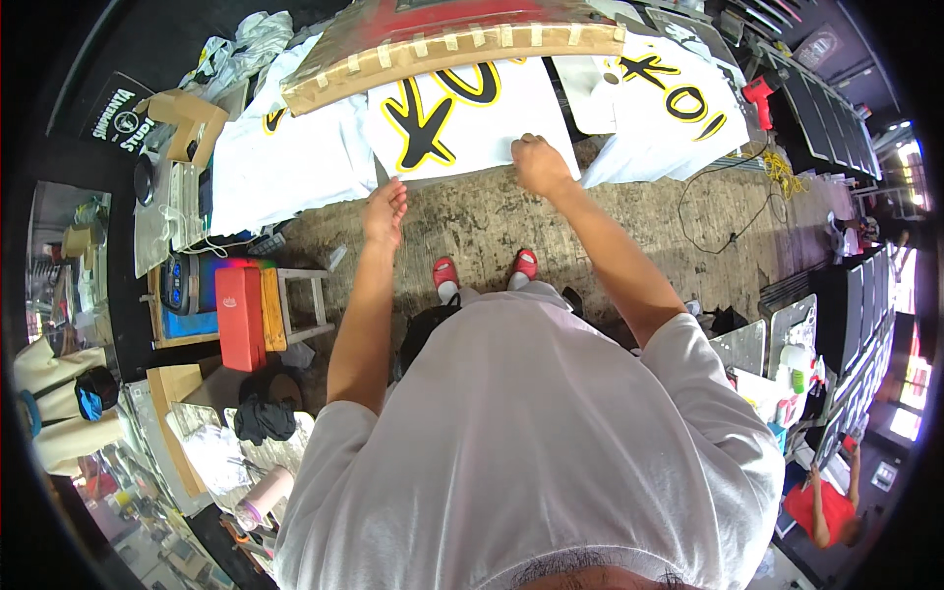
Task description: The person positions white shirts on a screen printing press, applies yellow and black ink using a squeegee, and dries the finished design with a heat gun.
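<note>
A white shirt (492, 128) with large black lettering edged in yellow lies flat in front of me, its far part hidden under a taped screen frame (452, 44). At the shirt's near left corner my left hand (384, 212) is closed, with thumb and fingertips pinched at the hem. My right hand (541, 167) is closed in a pinch on the shirt near its right side, knuckles up. Another white printed shirt (661, 108) hangs over a board to the right, and a third white shirt (295, 177) drapes on the left.
A red heat gun (757, 98) with a trailing cord stands at the right. On the left are an open cardboard box (187, 123), a black speaker (177, 283) and a red box (240, 317). Behind me to the right is another person in a red top (824, 511).
</note>
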Tool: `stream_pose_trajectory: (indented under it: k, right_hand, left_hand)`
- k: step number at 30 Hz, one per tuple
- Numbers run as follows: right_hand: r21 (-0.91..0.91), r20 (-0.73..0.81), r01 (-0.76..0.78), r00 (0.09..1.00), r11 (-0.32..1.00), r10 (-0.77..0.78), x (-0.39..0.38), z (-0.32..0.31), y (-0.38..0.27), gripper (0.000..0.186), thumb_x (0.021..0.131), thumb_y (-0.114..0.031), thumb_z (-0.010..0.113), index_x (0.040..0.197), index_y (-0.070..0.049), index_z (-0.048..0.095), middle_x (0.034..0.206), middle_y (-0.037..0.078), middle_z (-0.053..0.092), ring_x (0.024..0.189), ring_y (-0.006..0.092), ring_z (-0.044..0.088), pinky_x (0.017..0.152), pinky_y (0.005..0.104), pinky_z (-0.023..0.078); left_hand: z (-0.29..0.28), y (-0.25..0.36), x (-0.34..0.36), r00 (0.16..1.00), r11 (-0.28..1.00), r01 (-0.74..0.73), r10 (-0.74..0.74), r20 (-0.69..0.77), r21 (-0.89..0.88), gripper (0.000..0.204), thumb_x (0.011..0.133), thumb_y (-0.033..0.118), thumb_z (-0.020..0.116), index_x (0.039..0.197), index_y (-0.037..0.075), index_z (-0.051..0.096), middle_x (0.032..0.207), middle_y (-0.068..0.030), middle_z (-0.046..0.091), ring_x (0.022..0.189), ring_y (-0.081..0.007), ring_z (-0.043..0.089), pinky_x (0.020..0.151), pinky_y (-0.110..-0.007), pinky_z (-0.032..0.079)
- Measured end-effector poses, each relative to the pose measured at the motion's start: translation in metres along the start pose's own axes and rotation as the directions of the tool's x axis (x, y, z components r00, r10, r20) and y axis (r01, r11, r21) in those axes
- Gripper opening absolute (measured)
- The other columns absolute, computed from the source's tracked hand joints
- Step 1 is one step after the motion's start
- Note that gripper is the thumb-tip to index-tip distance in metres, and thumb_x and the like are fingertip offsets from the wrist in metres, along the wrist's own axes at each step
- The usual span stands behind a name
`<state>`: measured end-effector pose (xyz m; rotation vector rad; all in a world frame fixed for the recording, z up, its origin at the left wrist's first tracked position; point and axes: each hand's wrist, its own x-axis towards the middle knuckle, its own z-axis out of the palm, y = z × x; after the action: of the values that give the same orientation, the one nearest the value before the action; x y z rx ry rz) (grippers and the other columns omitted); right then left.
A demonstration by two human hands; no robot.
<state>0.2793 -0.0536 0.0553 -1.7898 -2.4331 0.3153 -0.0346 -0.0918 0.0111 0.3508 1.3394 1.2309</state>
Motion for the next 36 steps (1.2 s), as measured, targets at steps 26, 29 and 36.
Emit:
stream_pose_trajectory:
  k: [26,29,36]
  right_hand:
    - [0.148,-0.231,-0.123,0.961,0.981,0.155,-0.021,0.028,0.019,0.061,0.076,-0.013,0.074,0.134,-0.01,0.056,0.141,0.018,0.047,0.134,0.0358,0.042,0.112,0.0485,0.036]
    - [0.069,-0.259,-0.072,0.962,0.995,0.088,-0.028,0.037,0.026,0.064,0.077,-0.013,0.072,0.138,-0.01,0.053,0.145,0.021,0.045,0.136,0.0368,0.041,0.114,0.0473,0.035]
    - [0.056,-0.305,-0.027,0.951,0.998,0.043,-0.031,0.04,0.031,0.06,0.079,-0.01,0.068,0.138,-0.011,0.054,0.146,0.021,0.045,0.136,0.036,0.041,0.114,0.0472,0.035]
  left_hand:
    - [0.068,-0.014,-0.014,0.552,-0.282,-0.652,0.46,0.695,0.704,0.078,0.09,0.045,0.068,0.148,0.0,0.041,0.159,-0.0206,0.029,0.147,-0.0399,0.025,0.12,-0.048,0.025]
    - [0.073,-0.024,-0.011,0.692,-0.359,-0.575,0.266,0.671,0.735,0.095,0.092,0.056,0.061,0.158,0.001,0.018,0.166,-0.0189,0.011,0.153,-0.0404,0.007,0.123,-0.053,0.012]
    - [0.072,-0.026,-0.009,0.73,-0.445,-0.533,0.189,0.657,0.72,0.096,0.092,0.048,0.065,0.16,0.005,0.013,0.167,-0.0168,0.008,0.153,-0.0399,0.007,0.123,-0.055,0.01]
